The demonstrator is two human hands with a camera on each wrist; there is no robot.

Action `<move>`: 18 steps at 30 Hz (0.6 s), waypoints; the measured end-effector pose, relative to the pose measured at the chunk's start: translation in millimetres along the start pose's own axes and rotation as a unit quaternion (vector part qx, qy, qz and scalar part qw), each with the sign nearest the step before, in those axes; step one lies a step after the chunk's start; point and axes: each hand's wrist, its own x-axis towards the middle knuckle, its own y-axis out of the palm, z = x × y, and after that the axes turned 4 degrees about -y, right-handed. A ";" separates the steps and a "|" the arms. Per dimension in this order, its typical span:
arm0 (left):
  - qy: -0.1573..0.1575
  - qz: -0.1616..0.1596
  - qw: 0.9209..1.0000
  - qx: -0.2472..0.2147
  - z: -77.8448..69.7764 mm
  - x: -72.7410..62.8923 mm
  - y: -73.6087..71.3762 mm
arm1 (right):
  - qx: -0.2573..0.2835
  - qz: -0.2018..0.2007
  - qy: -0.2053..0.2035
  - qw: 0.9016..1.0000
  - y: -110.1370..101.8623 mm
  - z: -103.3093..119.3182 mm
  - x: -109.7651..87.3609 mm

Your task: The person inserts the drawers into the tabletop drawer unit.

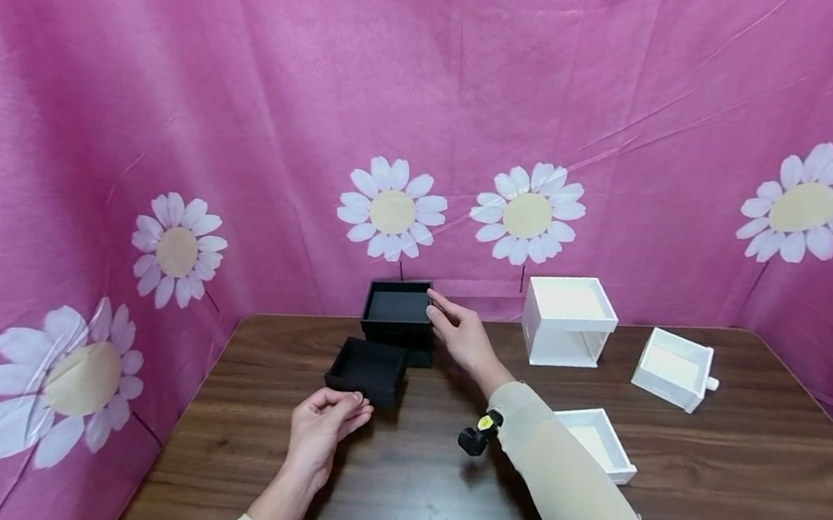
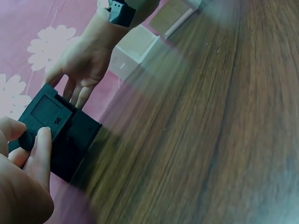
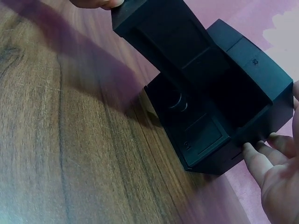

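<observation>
My left hand [image 1: 320, 428] pinches the round knob [image 2: 27, 140] of a small black drawer [image 1: 367, 369] between thumb and fingers. The drawer is tilted just in front of a black box [image 1: 395, 316], its rear end near the box's dark upper opening. A lower drawer front [image 3: 201, 140] with its own knob sits in the box. My right hand [image 1: 465, 339] touches the right side of the box; its fingertips [image 3: 254, 156] rest on that side wall without wrapping round it.
To the right stand a white box [image 1: 569, 321] with an open front and a white drawer [image 1: 674, 369] with a knob. Another white drawer [image 1: 600, 443] lies partly behind my right forearm. A pink curtain with daisies [image 1: 444, 81] hangs behind the wooden table [image 1: 707, 466].
</observation>
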 end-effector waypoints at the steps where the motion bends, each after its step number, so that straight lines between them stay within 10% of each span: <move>1: 0.001 -0.002 1.000 -0.002 1.0 0.3 1.6 | 0.001 0.000 -0.001 1.000 0.1 0.1 -0.2; 18: 0.019 -0.006 1.000 -0.019 8.3 0.6 25.7 | 0.002 0.000 0.006 1.000 0.4 -3.2 0.1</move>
